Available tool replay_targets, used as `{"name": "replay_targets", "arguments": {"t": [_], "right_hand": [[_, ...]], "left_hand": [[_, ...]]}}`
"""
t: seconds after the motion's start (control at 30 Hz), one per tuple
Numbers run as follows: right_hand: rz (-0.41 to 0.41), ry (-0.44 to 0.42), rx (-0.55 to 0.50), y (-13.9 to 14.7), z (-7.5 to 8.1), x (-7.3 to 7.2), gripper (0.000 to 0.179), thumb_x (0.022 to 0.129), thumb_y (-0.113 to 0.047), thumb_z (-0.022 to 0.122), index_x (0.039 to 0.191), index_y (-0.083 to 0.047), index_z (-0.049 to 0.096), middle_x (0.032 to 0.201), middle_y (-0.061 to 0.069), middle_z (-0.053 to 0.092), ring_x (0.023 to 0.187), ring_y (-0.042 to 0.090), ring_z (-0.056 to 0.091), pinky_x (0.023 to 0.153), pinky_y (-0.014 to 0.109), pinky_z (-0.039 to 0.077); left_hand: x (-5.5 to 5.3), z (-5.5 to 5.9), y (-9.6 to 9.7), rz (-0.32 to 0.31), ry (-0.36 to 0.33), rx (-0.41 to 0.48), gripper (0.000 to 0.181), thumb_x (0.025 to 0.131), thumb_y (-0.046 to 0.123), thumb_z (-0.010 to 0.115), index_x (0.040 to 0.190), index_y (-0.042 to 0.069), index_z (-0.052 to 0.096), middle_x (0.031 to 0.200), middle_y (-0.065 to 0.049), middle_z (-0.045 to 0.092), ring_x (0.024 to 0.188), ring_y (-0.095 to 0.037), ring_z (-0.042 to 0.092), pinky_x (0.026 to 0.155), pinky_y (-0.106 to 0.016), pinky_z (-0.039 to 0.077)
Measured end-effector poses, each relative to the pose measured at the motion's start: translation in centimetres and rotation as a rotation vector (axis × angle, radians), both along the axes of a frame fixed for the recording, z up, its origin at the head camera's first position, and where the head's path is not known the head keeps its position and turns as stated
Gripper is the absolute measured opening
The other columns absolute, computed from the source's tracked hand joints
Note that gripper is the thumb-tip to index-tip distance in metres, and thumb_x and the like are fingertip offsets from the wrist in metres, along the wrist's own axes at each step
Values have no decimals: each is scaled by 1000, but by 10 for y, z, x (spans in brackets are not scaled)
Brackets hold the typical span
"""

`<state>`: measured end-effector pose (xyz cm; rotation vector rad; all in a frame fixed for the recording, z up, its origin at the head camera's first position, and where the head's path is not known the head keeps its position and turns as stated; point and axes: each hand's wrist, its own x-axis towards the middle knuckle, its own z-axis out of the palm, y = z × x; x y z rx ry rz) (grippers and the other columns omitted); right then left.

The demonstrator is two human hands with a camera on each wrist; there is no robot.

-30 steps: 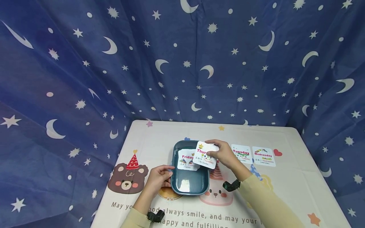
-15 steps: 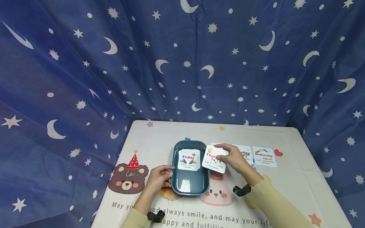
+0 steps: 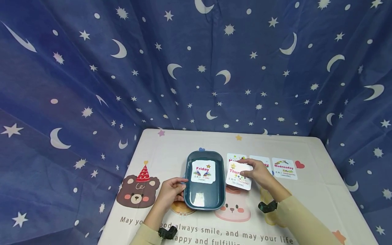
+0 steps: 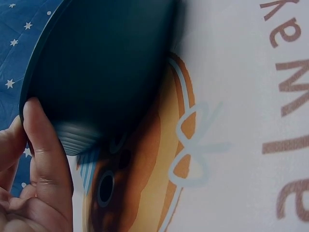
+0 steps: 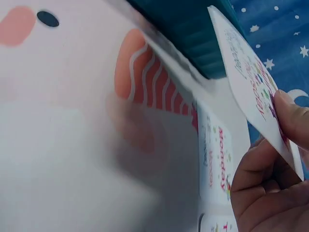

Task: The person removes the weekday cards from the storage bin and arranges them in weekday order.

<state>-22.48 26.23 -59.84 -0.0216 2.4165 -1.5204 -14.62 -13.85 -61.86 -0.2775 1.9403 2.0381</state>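
Between thumb and fingers, my right hand pinches a white Thursday card, tilted above the table just right of the tray. In the right wrist view the Thursday card stands clear of the cloth, a shadow below it. My left hand grips the left rim of a dark teal tray; the left wrist view shows the thumb over that rim. A Friday card lies inside the tray, another card's edge peeking out beneath it. The Monday card lies on the table, partly covered by the Thursday card.
Right of Monday lie the Tuesday card, partly hidden by my hand, and the Wednesday card, in one row. A pale cloth printed with cartoon animals covers the table. Blue starry curtains enclose the back and sides.
My right hand has carried the Thursday card from over the tray rightward and toward me, uncovering the Friday card and part of the Monday card. The left hand and tray have stayed put.
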Motion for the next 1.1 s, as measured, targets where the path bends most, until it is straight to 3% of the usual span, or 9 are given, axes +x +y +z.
{"name": "replay_targets", "arguments": {"t": [0.17,0.43,0.73,1.1], "right_hand": [[30,-12,65,4,-4,2,52,86,-8,87,136,-13,74,154,22,60,151,48,46,126,69,33],[87,15,156,3,-18,4,50,82,-11,90,130,-18,78,151,19,64,147,47,52,125,69,36],[107,-2,181,0,-25,6,49,83,-7,89,129,-16,78,145,19,67,130,35,64,114,55,52],[102,24,340,-12,-20,12,48,82,-11,92,128,-21,78,149,18,65,147,47,52,126,68,37]], "left_hand": [[0,1,0,0,-2,-3,29,101,1,70,129,0,74,88,-9,68,65,-15,63,55,-27,62],[1,0,-2,-23,13,-13,30,102,2,69,131,-2,73,86,-6,67,65,-14,63,56,-28,63],[0,0,0,-8,-6,-6,30,101,1,69,131,-1,73,87,-8,67,66,-15,62,56,-27,63],[-1,0,1,-3,-12,2,30,101,1,70,130,-1,74,86,-8,66,65,-14,61,55,-26,62]]}}
